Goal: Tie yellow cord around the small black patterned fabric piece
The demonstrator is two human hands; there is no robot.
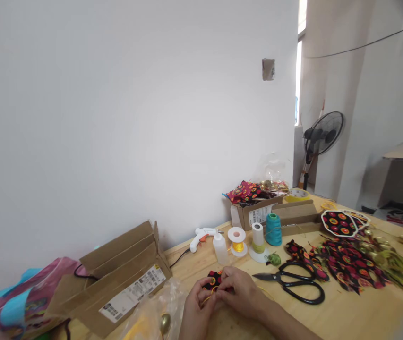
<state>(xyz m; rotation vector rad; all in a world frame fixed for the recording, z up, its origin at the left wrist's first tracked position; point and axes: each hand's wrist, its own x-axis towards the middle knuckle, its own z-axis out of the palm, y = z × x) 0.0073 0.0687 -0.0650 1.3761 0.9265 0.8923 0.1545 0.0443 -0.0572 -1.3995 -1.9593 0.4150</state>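
Between my two hands is a small piece of dark patterned fabric [214, 279] with red and orange motifs, and a thin yellow cord shows at my fingers. My left hand [197, 304] is closed on the fabric from the left. From the right, my right hand [238, 290] pinches at the same piece, its fingertips meeting those of the left; what exactly lies in the pinch is hidden. Just right of my right hand lies a pair of black-handled scissors [295, 281], blades pointing left.
Behind my hands stand a white glue gun [201, 237], a squeeze bottle [220, 248], a spool of yellow cord [237, 246] and a teal thread cone [273, 230]. Cardboard boxes [126, 283] flank the left. Fabric scraps [353, 262] and green tassels [399, 264] cover the right.
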